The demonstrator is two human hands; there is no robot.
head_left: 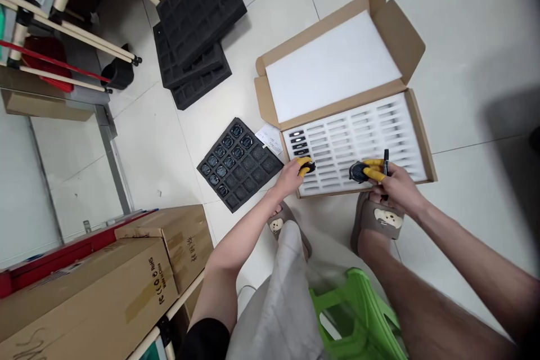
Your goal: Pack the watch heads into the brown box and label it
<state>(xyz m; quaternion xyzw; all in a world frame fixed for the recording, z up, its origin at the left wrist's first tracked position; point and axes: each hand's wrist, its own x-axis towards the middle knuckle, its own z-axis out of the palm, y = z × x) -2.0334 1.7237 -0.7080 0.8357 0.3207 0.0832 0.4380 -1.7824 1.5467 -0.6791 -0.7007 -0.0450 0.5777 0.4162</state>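
while the left hand (291, 175) pinches a black disc (309, 167) between yellow-covered fingertips over the left part of the foam insert (355, 138), the right hand (390, 177) grips a round black unit (358, 172) by its right side, just above the insert's lower edge, a little right of the frame's centre. a pen (386, 161) is also held in the right hand, its dark end pointing toward the top of the frame. whether the disc already sits partly in a slot, i cannot tell. the white insert lies in an open box (422, 138), its slots running in columns; a few dark pieces (299, 143) stand in the upper slots of the leftmost column, just above the left hand. the box's lid folds back toward the top of the frame, with a white sheet (331, 64) inside it. left of the box, near the frame's centre, a black tray (250, 184) carries round dark units (229, 162) in the cells on its left side, and a note (270, 138) lies between tray and box. stacked black trays (202, 11) rest on the floor at upper left of centre, cartons (156, 247) fill the lower left, and a green stool (363, 315) shows at the bottom, below the sandals (382, 224).
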